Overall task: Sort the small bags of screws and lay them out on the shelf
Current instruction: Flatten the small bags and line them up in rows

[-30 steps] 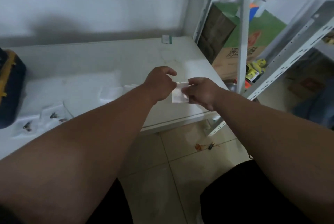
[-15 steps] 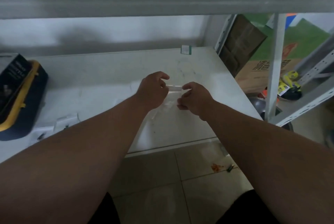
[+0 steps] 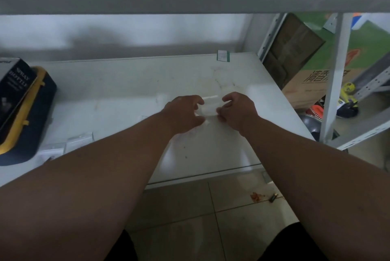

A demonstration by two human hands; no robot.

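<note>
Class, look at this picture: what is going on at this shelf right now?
A person is reaching both bare arms over a white shelf. The left hand and right hand meet at a small clear bag, holding it between their fingertips low over the shelf surface. Two more small bags already lie flat side by side near the shelf's front left, next to a dark blue and yellow case with a spray bottle box on top.

Storeroom, metal shelving (image 3: 333,75), cardboard boxes (image 3: 316,83)
</note>
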